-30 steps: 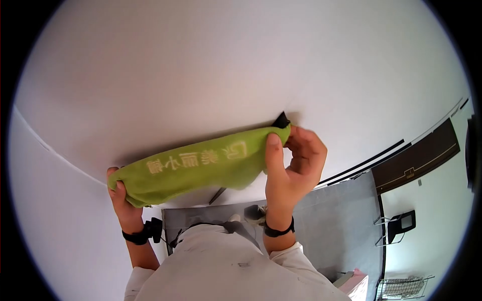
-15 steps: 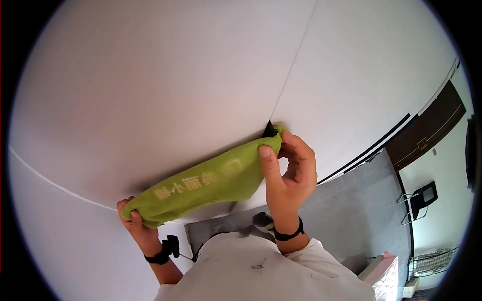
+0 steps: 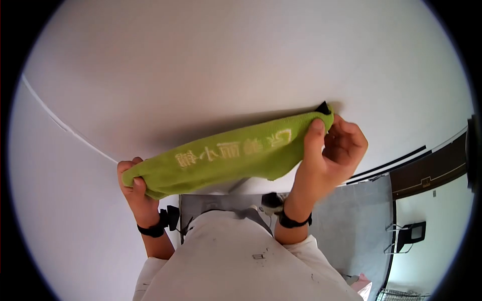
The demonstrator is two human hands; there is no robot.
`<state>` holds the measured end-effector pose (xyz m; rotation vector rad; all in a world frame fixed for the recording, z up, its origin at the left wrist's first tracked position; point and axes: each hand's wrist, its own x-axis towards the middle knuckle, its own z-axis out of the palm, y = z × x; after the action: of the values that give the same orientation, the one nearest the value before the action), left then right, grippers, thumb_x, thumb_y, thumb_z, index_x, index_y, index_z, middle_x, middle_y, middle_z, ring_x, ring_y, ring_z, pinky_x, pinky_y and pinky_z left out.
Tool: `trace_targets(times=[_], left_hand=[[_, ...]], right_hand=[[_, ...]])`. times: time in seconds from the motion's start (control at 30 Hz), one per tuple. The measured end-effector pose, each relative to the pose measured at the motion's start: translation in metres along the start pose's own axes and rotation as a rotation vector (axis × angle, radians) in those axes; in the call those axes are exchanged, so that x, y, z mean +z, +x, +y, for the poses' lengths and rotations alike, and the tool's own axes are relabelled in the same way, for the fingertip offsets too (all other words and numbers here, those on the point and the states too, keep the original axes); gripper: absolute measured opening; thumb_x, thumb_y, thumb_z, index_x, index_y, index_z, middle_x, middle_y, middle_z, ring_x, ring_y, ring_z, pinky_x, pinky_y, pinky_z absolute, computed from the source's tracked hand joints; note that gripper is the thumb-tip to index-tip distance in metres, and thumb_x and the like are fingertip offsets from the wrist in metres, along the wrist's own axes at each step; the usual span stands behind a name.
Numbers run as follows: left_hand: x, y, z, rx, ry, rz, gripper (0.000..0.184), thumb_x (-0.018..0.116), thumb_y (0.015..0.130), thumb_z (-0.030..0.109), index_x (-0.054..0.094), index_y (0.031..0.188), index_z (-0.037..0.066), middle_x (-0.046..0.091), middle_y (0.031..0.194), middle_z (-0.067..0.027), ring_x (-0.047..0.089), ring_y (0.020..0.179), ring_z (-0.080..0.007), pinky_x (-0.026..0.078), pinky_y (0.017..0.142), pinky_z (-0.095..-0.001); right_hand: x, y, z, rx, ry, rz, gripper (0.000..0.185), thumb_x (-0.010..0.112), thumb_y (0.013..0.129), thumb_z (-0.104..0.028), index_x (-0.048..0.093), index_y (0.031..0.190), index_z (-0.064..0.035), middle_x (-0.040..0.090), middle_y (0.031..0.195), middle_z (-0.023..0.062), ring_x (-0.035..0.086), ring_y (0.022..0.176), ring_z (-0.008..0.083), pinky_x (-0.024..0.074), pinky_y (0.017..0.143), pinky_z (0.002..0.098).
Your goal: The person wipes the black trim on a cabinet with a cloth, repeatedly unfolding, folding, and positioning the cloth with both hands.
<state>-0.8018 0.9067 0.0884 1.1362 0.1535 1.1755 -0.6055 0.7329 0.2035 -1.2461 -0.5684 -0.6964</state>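
A green cloth (image 3: 231, 150) with pale printed characters is stretched between my two hands, in front of a white wall. My left hand (image 3: 138, 188) pinches its left end between thumb and fingers. At the upper right end, my right hand (image 3: 334, 150) grips the cloth with the thumb in front and the fingers curled behind. A small black pointed piece (image 3: 323, 108) sticks up at that right end, beside the fingertips. The cloth's lower edge sags between the hands. Each wrist wears a black band.
The white wall (image 3: 201, 60) fills the upper view. Grey floor (image 3: 351, 220) shows at the lower right, with a black chair (image 3: 411, 236), a brown door (image 3: 427, 175) and a pink item (image 3: 360, 283) beyond. My shoe (image 3: 273, 200) is below the cloth.
Both hands still hold the cloth. Since half a second ago, my right hand and its end of the cloth have moved up and right in view, and the cloth looks stretched wider.
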Motion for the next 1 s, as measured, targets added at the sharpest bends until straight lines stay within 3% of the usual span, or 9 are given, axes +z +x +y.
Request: trace_targets(times=[0.2,0.27,0.57,0.67,0.77,0.9,1.0], left_hand=[[0.000,0.002,-0.006,0.021,-0.011,-0.006,0.041,0.069,0.084,0.035,0.043,0.097,0.006,0.046,0.083,-0.0026,0.043,0.074,-0.0107,0.038,0.066,-0.0247],[0.006,0.005,-0.002,0.024,-0.001,0.002,0.041,0.069,0.084,0.035,0.043,0.097,0.006,0.046,0.083,-0.0025,0.043,0.074,-0.0107,0.038,0.066,-0.0245],[0.010,0.007,0.004,-0.016,0.046,-0.032,0.040,0.065,0.087,0.037,0.041,0.100,0.008,0.046,0.088,-0.0020,0.047,0.083,-0.0121,0.042,0.075,-0.0272],[0.011,0.007,0.005,-0.017,0.066,-0.041,0.038,0.065,0.088,0.035,0.041,0.100,0.008,0.047,0.089,-0.0021,0.048,0.084,-0.0122,0.042,0.077,-0.0272],[0.016,0.008,0.005,-0.009,0.045,-0.019,0.037,0.064,0.088,0.033,0.041,0.101,0.007,0.048,0.089,-0.0024,0.048,0.084,-0.0124,0.042,0.078,-0.0274],[0.020,0.008,0.006,0.004,0.041,0.059,0.039,0.069,0.085,0.032,0.043,0.099,0.006,0.046,0.086,-0.0031,0.045,0.078,-0.0121,0.040,0.072,-0.0255],[0.013,0.014,0.005,0.034,0.053,0.048,0.039,0.069,0.085,0.032,0.044,0.099,0.006,0.046,0.086,-0.0027,0.045,0.078,-0.0119,0.040,0.071,-0.0255]], right_hand=[[0.008,0.015,-0.004,-0.048,-0.135,0.014,0.038,0.070,0.068,-0.002,0.052,0.102,-0.0042,0.057,0.082,0.0015,0.052,0.067,0.0083,0.0398,0.060,0.0216],[0.000,0.021,-0.005,-0.127,-0.213,-0.090,0.042,0.070,0.067,-0.001,0.052,0.105,-0.0034,0.057,0.079,0.0021,0.050,0.065,0.0081,0.0396,0.058,0.0216],[-0.016,0.034,-0.011,-0.345,-0.303,-0.212,0.042,0.065,0.064,0.002,0.054,0.104,-0.0010,0.056,0.074,0.0062,0.047,0.055,0.0110,0.0378,0.046,0.0224],[-0.013,0.040,-0.009,-0.439,-0.359,-0.304,0.046,0.059,0.067,0.003,0.049,0.112,-0.0005,0.049,0.077,0.0014,0.037,0.059,0.0063,0.0300,0.051,0.0195],[-0.014,0.041,-0.006,-0.508,-0.364,-0.318,0.045,0.059,0.067,0.003,0.048,0.111,0.0000,0.048,0.077,0.0018,0.038,0.059,0.0060,0.0295,0.050,0.0191],[-0.012,0.032,0.005,-0.461,-0.250,-0.295,0.043,0.059,0.068,0.003,0.048,0.110,-0.0002,0.047,0.077,0.0015,0.038,0.060,0.0056,0.0290,0.050,0.0184],[-0.010,0.028,0.013,-0.448,-0.241,-0.199,0.040,0.062,0.064,0.003,0.053,0.103,0.0023,0.052,0.069,0.0050,0.041,0.051,0.0100,0.0329,0.043,0.0214]])
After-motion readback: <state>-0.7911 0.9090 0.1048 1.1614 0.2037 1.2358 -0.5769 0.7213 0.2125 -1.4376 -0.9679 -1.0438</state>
